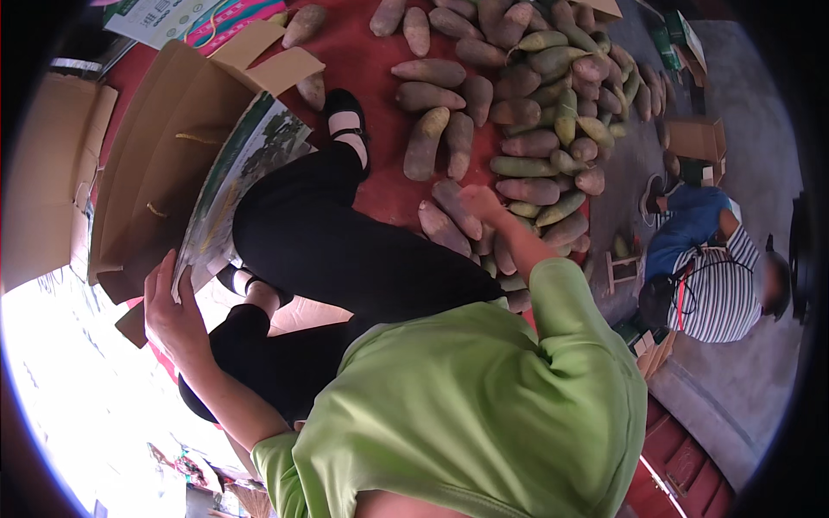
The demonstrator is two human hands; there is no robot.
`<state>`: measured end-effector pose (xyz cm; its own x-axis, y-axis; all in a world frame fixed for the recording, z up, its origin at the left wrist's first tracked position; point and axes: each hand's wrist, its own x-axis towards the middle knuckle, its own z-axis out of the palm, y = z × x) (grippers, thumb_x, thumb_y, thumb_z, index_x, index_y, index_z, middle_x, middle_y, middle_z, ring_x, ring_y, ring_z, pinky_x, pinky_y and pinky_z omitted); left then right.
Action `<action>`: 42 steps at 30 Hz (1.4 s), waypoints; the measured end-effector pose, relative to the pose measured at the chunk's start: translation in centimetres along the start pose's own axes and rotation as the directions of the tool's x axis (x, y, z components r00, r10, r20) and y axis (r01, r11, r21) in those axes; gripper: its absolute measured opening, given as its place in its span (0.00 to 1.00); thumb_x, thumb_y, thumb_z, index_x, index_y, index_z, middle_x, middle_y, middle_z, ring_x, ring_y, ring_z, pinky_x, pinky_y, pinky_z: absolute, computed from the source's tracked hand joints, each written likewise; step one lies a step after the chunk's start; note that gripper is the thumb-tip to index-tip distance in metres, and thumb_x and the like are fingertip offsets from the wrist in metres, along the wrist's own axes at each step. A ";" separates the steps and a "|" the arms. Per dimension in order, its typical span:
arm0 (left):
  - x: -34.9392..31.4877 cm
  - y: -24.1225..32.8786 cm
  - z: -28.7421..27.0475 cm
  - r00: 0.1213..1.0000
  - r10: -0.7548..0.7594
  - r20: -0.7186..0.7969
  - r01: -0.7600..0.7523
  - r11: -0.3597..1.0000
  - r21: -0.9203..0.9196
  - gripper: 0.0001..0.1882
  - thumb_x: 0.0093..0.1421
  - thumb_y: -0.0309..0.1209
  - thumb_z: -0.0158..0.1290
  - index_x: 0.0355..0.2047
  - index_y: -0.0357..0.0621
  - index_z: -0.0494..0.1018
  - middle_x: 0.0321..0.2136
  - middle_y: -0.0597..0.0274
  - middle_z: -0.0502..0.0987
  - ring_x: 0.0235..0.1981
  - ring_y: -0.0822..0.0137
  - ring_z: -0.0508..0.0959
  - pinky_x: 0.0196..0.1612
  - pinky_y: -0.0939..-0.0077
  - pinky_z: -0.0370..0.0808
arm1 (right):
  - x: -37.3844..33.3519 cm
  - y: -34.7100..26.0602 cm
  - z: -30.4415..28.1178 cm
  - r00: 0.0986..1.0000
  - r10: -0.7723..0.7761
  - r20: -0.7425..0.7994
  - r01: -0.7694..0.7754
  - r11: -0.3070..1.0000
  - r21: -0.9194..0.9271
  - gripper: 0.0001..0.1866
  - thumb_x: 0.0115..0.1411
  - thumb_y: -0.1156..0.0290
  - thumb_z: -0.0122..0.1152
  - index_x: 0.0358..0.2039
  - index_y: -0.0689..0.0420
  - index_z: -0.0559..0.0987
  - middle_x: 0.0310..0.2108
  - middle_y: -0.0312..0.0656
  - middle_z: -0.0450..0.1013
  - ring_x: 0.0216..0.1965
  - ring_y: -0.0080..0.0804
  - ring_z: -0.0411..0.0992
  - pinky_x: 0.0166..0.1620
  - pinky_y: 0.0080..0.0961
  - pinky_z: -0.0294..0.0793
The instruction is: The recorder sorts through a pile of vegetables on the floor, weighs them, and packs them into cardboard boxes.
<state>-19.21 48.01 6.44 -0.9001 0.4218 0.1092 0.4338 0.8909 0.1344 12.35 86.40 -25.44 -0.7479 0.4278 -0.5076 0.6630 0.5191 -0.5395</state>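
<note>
The person in a green shirt bends over a red floor covering (380,60), both arms stretched out.

The left hand (173,306) rests at the lower edge of a stack of flattened cardboard cartons (164,147). Its grip is closed on the edge of the topmost printed carton sheet (246,164), fingers curled over the rim, thumb underneath as far as can be seen. The sheet is white and green with a picture on it and leans tilted against the brown ones. The cartons are folded flat, flaps open at the top, and hold nothing. A further flat brown carton (52,173) lies just beside the stack, to its left.

The right hand (479,203) reaches down onto the pile of long tubers (535,104), purplish-brown and greenish, heaped loose on the red covering. It lies on the near edge of the pile, touching one tuber (455,207); whether its grip is clamped on that tuber or merely laid on it cannot be told, since the fingers are hidden from this angle.

To the right, well apart, another person in a striped shirt (717,293) sits on the grey floor near a small open cardboard box (695,138), whose contents cannot be made out.
</note>
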 end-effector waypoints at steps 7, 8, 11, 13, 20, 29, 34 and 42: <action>0.0 -0.6 1.1 1.000 0.023 -0.009 -0.023 1.000 -0.011 0.11 0.59 0.27 0.54 0.43 0.49 0.78 0.39 0.63 0.79 0.39 0.61 0.80 0.40 0.68 0.77 | -3.7 -2.1 2.3 0.975 0.203 0.092 -0.200 0.979 -0.034 0.14 0.49 0.66 0.58 0.36 0.57 0.81 0.30 0.43 0.79 0.31 0.34 0.78 0.39 0.30 0.76; 0.0 -0.7 1.2 1.000 0.021 -0.002 -0.021 1.000 0.006 0.11 0.59 0.28 0.54 0.42 0.50 0.78 0.39 0.63 0.79 0.39 0.61 0.81 0.40 0.68 0.78 | -3.6 0.5 3.8 0.966 0.239 0.096 -0.235 0.971 -0.049 0.14 0.48 0.64 0.59 0.36 0.51 0.82 0.31 0.42 0.79 0.31 0.37 0.78 0.40 0.32 0.77; 0.2 -0.6 1.5 1.000 0.004 0.011 -0.004 1.000 -0.003 0.09 0.60 0.28 0.53 0.41 0.48 0.78 0.38 0.63 0.80 0.38 0.61 0.81 0.39 0.68 0.78 | -3.7 5.0 3.4 0.977 0.161 0.141 -0.076 0.878 -0.472 0.12 0.47 0.63 0.60 0.33 0.50 0.82 0.30 0.44 0.78 0.33 0.41 0.77 0.40 0.33 0.76; -0.1 -1.1 1.4 1.000 -0.011 0.011 0.010 0.999 0.031 0.09 0.60 0.28 0.53 0.41 0.47 0.78 0.38 0.62 0.80 0.38 0.61 0.81 0.39 0.68 0.78 | -5.5 5.8 0.9 0.952 0.300 -0.058 -0.303 0.952 -0.042 0.12 0.47 0.63 0.60 0.31 0.54 0.81 0.32 0.48 0.77 0.37 0.47 0.75 0.41 0.35 0.75; 0.4 -1.6 1.5 1.000 -0.012 0.025 0.012 1.000 0.010 0.09 0.60 0.27 0.53 0.40 0.43 0.77 0.37 0.60 0.80 0.38 0.60 0.81 0.39 0.69 0.77 | -10.8 10.6 -1.1 0.793 0.598 -0.111 -0.607 0.793 -0.063 0.32 0.40 0.61 0.70 0.48 0.56 0.74 0.41 0.52 0.75 0.46 0.48 0.73 0.49 0.37 0.72; 0.5 0.3 0.0 0.997 0.004 0.073 -0.005 1.000 0.013 0.09 0.58 0.23 0.50 0.39 0.41 0.77 0.38 0.57 0.78 0.37 0.56 0.79 0.39 0.67 0.76 | -11.3 4.0 1.6 0.576 0.798 -0.176 -0.814 0.543 -0.205 0.41 0.40 0.60 0.71 0.54 0.51 0.62 0.55 0.42 0.64 0.59 0.43 0.62 0.56 0.39 0.69; 0.9 1.5 -0.7 0.989 -0.093 0.117 0.102 0.992 -0.078 0.11 0.59 0.26 0.50 0.41 0.43 0.77 0.39 0.56 0.78 0.39 0.54 0.78 0.44 0.67 0.73 | -11.3 3.9 0.7 0.658 0.740 -0.138 -0.738 0.599 -0.309 0.40 0.35 0.59 0.75 0.48 0.56 0.67 0.50 0.48 0.68 0.54 0.45 0.67 0.55 0.37 0.70; 0.7 1.6 -0.6 0.992 -0.025 0.123 0.019 0.999 0.050 0.12 0.55 0.24 0.49 0.40 0.46 0.76 0.33 0.58 0.78 0.36 0.56 0.79 0.39 0.65 0.75 | -8.9 5.8 -3.6 0.882 0.386 -0.272 -0.428 0.896 -0.117 0.46 0.27 0.65 0.78 0.51 0.57 0.67 0.47 0.49 0.70 0.51 0.47 0.69 0.52 0.37 0.70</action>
<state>-19.13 49.61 7.32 -0.9090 0.4165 -0.0164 0.4136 0.9062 0.0875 22.72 88.27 -21.60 -0.4122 0.7786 -0.4732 0.9107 0.3682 -0.1876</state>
